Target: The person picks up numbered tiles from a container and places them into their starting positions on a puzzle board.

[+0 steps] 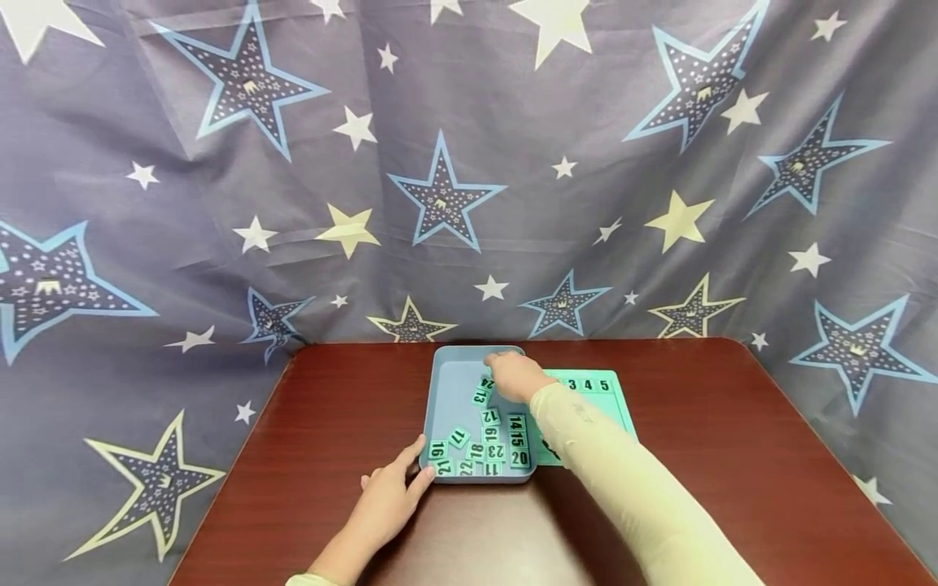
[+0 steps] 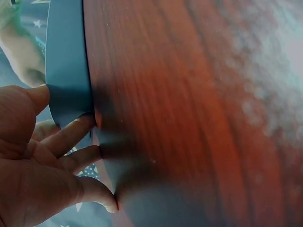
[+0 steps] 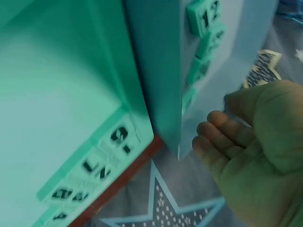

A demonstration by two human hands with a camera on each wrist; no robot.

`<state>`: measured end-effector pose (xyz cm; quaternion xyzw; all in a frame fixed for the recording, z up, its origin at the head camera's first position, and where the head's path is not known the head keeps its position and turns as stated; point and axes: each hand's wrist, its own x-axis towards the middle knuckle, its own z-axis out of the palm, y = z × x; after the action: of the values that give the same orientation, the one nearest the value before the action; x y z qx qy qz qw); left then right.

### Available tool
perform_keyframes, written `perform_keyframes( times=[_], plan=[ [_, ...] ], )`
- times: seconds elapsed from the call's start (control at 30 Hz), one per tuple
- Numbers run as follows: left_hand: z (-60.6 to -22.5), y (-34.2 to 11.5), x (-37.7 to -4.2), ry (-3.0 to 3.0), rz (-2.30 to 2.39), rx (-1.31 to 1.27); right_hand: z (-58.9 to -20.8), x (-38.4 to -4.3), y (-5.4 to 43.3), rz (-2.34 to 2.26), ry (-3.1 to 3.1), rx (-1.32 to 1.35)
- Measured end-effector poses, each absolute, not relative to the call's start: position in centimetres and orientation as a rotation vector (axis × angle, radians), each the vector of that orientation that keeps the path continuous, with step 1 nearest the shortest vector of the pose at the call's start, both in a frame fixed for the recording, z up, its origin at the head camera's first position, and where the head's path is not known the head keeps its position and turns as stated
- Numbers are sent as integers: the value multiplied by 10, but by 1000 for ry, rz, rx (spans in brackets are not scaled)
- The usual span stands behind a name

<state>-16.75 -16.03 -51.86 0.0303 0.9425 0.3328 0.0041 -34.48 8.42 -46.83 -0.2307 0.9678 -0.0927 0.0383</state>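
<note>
My left hand holds the near left corner of a blue-grey tray. In the left wrist view, its thumb is at the tray's rim and its other fingers spread low against the side and the table. My right hand hangs over the tray's far right part, its fingers loosely bent. The right wrist view shows nothing between its fingertips. Green number tiles lie scattered in the tray, among them a 13 tile, a 17 tile and a 20 tile. A 24 tile lies just below the right hand.
Right of the tray lies a green number board, partly hidden by the right forearm; 3, 4 and 5 show along its far edge. Both stand on a reddish-brown wooden table. Behind it hangs a grey star-patterned cloth.
</note>
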Motion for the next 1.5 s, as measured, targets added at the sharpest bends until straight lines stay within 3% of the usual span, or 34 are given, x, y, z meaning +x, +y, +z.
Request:
perform_keyframes(
  times=[0.47, 0.8, 1.2, 1.5],
  plan=[
    [-520, -159, -164, 2953, 1062, 104, -497, -354, 74, -73, 2878, -613],
    [-520, -160, -165, 2947, 1054, 96, -493, -322, 77, 51, 3013, -902],
    [-522, -160, -165, 2948, 1035, 92, -499, -314, 87, 28, 3098, -962],
    [-521, -160, -166, 2962, 1043, 93, -504, -321, 85, -78, 3047, -831]
  ],
)
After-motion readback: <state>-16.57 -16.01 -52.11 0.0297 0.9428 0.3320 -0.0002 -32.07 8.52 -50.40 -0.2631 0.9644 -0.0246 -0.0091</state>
